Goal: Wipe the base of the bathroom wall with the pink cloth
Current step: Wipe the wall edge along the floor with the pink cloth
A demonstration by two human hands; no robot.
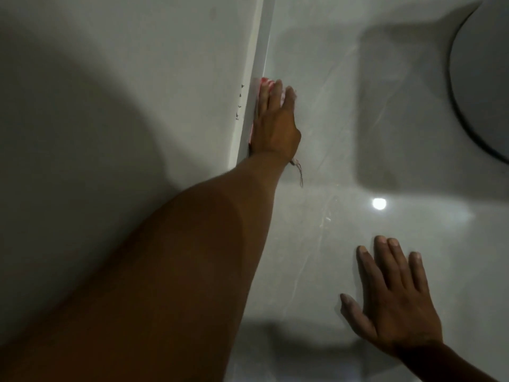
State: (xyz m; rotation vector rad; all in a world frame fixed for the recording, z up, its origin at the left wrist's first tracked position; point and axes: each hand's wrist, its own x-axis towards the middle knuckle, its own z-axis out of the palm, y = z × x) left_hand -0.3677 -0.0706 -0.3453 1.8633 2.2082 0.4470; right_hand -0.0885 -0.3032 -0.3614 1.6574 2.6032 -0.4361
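I am mid-wipe: my left hand (275, 125) presses the pink cloth (265, 83) flat-fingered against the white skirting strip (259, 62) at the grey wall's (137, 78) base. My right hand (396, 301) lies open, holding nothing, on the glossy grey floor tile (330, 133). Next, I should slide farther along the strip. 1 cloth, 2 hands, perhaps 4 dark specks (239, 106).

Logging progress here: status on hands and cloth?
Left hand presses pink cloth against white wall-base strip. Right hand flat on glossy grey floor. Nothing blocking ahead.
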